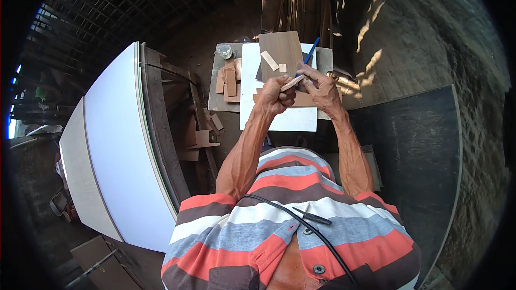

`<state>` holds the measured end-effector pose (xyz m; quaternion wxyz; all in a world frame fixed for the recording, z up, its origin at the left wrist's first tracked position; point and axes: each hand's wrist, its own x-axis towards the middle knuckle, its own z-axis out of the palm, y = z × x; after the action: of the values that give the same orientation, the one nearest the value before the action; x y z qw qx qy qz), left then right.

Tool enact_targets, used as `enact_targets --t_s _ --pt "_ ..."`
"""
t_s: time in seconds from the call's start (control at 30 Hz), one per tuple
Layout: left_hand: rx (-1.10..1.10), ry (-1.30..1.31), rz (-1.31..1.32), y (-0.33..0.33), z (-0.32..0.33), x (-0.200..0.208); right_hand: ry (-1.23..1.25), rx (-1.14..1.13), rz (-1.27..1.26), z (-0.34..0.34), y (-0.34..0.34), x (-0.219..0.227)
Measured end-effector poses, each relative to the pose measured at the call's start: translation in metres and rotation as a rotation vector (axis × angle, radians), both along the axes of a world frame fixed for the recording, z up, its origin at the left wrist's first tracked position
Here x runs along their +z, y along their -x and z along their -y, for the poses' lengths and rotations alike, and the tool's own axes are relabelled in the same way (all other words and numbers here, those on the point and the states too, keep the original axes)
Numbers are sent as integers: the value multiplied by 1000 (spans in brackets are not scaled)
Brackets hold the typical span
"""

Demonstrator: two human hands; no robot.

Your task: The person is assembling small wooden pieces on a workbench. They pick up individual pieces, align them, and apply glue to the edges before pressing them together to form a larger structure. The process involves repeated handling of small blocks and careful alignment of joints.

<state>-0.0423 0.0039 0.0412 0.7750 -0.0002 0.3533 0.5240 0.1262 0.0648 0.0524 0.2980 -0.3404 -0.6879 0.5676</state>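
Observation:
My left hand (277, 95) is closed round a small pale wood strip (291, 84). The fingers of my right hand (321, 87) pinch the strip's other end, so both hands hold it above the work surface. A brown wood-grain board (288, 47) lies just beyond the hands. On it rest a pale flat wood piece (269, 60) and a small square wood piece (282, 68). A long, thin blue bar (312, 50) slants beside the board, its near end running behind my right hand. Under the hands a brown strip (302, 100) lies across a white panel (279, 122).
Several brown wood blocks (230, 82) and a clear cup (224, 51) sit on the grey tabletop (214, 103) at left. A large white panel (115, 145) stands further left, with wood offcuts (203, 139) beside it. A dark board (411, 166) leans at right.

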Motion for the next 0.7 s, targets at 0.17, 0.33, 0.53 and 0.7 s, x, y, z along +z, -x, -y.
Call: enact_targets --t_s 0.17,0.33,0.53,0.7 --pt "-62 -115 -545 10 13 13 257 -123 128 12 3 4" --pt "144 -192 -1029 2 10 11 390 -186 49 33 22 9" --pt "397 -156 -790 15 3 -10 356 -120 -108 51 31 3" --pt "409 71 -909 15 1 -12 -37 -116 -66 62 33 17"
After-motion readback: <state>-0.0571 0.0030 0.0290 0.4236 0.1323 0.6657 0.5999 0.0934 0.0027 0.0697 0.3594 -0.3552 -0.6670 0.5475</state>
